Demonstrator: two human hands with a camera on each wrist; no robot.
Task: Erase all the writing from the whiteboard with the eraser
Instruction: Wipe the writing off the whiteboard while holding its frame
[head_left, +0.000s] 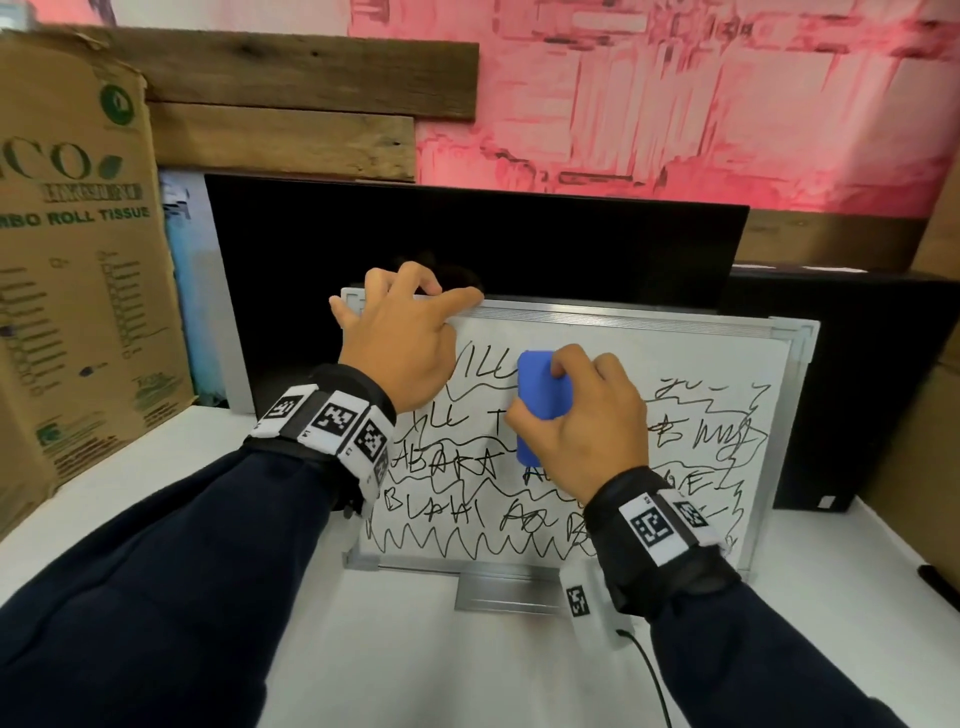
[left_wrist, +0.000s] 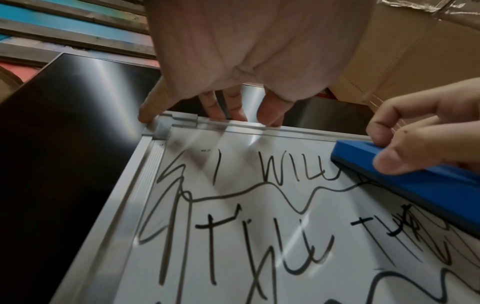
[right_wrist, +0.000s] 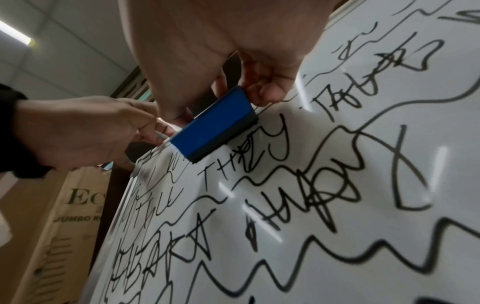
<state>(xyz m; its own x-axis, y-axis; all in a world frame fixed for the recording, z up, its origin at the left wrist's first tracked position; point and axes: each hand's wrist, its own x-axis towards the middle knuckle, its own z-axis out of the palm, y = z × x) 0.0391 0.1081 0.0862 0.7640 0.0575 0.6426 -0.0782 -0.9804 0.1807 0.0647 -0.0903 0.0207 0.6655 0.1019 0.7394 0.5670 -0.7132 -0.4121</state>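
Observation:
A small silver-framed whiteboard (head_left: 670, 358) stands tilted back on the white table, covered with black marker words and wavy lines (left_wrist: 233, 236). My left hand (head_left: 400, 332) grips its top left corner, fingers curled over the frame's top edge (left_wrist: 228, 123). My right hand (head_left: 582, 415) holds a blue eraser (head_left: 543, 395) by its sides and presses it flat on the upper middle of the board. In the right wrist view the eraser (right_wrist: 215, 125) sits above the word row. The strip of board right of the eraser, near the top, is blank.
A dark monitor (head_left: 467, 244) leans behind the board, and a black box (head_left: 857, 374) stands behind it to the right. A tall cardboard tissue box (head_left: 78, 260) stands at the left. A black marker (head_left: 940, 582) lies at the table's right edge. A cable (head_left: 654, 675) trails from my right wrist.

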